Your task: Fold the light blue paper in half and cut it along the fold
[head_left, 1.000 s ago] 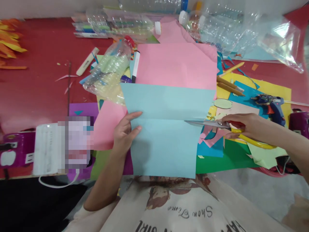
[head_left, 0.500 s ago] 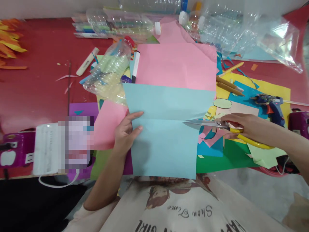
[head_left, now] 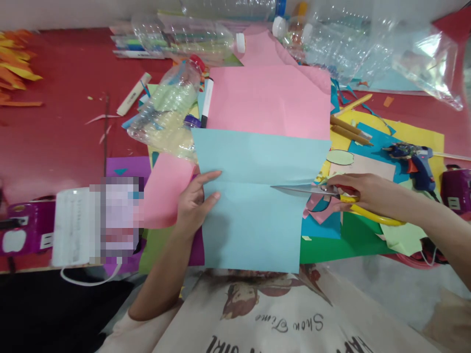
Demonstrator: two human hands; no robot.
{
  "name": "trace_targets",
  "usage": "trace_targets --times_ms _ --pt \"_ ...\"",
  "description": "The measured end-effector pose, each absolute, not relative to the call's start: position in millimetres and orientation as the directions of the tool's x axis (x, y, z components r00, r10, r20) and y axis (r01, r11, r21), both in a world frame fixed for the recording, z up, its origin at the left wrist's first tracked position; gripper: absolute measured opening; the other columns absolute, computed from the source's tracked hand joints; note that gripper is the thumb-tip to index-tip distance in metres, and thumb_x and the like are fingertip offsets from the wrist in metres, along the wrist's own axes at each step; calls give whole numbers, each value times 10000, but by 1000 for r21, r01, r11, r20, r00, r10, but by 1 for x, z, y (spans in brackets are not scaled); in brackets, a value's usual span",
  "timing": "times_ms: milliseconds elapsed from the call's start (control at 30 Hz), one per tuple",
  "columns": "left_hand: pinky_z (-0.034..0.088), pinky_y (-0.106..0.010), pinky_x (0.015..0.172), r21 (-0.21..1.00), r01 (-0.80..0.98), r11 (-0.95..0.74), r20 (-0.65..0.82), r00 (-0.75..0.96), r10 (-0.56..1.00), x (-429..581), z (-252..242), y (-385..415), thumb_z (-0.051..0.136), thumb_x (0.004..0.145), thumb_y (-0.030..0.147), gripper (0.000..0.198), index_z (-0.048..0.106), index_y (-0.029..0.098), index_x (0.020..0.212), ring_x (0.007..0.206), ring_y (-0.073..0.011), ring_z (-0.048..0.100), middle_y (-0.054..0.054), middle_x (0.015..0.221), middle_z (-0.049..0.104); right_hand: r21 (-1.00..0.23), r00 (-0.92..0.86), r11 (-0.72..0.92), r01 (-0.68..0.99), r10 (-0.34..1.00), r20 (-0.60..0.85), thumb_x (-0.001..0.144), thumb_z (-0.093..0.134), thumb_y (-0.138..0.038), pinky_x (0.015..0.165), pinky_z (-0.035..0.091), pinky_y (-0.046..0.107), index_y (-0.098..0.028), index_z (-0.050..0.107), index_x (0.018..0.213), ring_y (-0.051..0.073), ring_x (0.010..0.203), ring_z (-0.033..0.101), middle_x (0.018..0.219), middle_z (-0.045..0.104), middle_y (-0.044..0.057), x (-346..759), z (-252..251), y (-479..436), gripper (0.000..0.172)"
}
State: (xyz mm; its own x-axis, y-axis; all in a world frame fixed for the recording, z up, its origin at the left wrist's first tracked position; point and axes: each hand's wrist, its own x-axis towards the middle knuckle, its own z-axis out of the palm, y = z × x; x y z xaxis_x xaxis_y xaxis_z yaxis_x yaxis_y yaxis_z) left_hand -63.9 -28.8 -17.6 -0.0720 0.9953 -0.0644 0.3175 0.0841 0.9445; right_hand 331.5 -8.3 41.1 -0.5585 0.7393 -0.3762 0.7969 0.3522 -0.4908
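Note:
A light blue sheet of paper (head_left: 253,225) with a crosswise crease lies in front of me. My left hand (head_left: 196,198) grips its left edge, thumb and forefinger on top and the other fingers curled at the edge. Scissors (head_left: 305,189) with yellow handles are in my right hand (head_left: 355,191), fingers wrapped round the grips. Their blades reach in from the sheet's right side along the crease, tips near the middle. Beyond the blue sheet lies a pink sheet (head_left: 265,100), partly covered by it.
Clear plastic bottles (head_left: 198,39) line the back, and another bottle (head_left: 165,108) lies at the left. A glue gun (head_left: 419,164) and brown sticks (head_left: 349,130) rest on coloured paper at the right. A white power bank (head_left: 75,225) with a cable is at the left.
The scissors and my right hand have moved left, the blades reaching farther along the crease. The blue sheet has shifted slightly right with my left hand, which keeps its grip.

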Motion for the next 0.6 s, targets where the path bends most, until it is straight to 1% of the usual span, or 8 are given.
trace_targets --times_ms 67,200,300,367,400,467,533,600 --pt "526 -270 610 939 330 91 -74 -64 995 -64 -17 -29 700 708 330 395 669 212 1083 734 -161 623 -36 996 689 -469 -548 345 813 724 -419 794 585 -275 578 401 256 -272 627 1133 221 731 650 892 713 42 332 39 -7 341" --pt "517 -260 619 943 323 76 -62 -56 997 -64 -17 -29 698 720 351 403 662 213 1097 770 -165 628 -48 1037 684 -437 -523 333 836 726 -447 806 574 -302 587 401 262 -282 632 1146 229 748 656 889 718 41 332 40 -8 346" --pt "455 -227 492 940 333 68 -57 -41 997 -65 -18 -29 697 719 333 399 665 222 1101 584 -107 560 -18 904 684 -392 -505 345 853 736 -452 829 566 -355 578 398 267 -294 623 1171 244 765 660 893 721 47 329 43 -10 352" --pt "417 -215 442 939 337 66 -58 -34 998 -66 -20 -29 698 717 320 396 668 229 1102 519 -84 514 -2 854 677 -364 -492 349 864 742 -455 838 563 -418 570 394 270 -296 618 1184 254 773 664 894 723 51 328 46 -12 370" --pt "427 -218 450 940 335 60 -53 -32 998 -66 -20 -29 700 718 321 395 668 230 1101 532 -88 526 -4 871 681 -353 -483 347 869 747 -456 841 560 -435 568 395 270 -296 617 1183 257 777 666 901 724 53 327 47 -12 374" --pt "482 -235 517 943 328 54 -47 -28 998 -66 -21 -29 700 725 330 396 664 231 1106 623 -117 590 -19 961 693 -342 -469 338 877 755 -458 849 548 -419 574 403 270 -290 610 1183 255 794 668 943 721 59 327 48 -14 364" --pt "537 -266 632 948 315 54 -47 -29 998 -66 -22 -29 699 733 337 395 658 231 1111 777 -162 648 -35 1060 692 -347 -471 335 876 750 -464 856 533 -361 591 420 271 -277 578 1214 246 813 665 1007 709 69 328 48 -15 371" --pt "560 -303 767 952 299 57 -49 -34 998 -64 -21 -30 695 742 340 388 653 231 1111 952 -207 657 -46 1131 680 -368 -488 343 864 747 -452 856 530 -327 604 434 274 -267 549 1242 238 817 662 1033 699 76 330 47 -15 391"
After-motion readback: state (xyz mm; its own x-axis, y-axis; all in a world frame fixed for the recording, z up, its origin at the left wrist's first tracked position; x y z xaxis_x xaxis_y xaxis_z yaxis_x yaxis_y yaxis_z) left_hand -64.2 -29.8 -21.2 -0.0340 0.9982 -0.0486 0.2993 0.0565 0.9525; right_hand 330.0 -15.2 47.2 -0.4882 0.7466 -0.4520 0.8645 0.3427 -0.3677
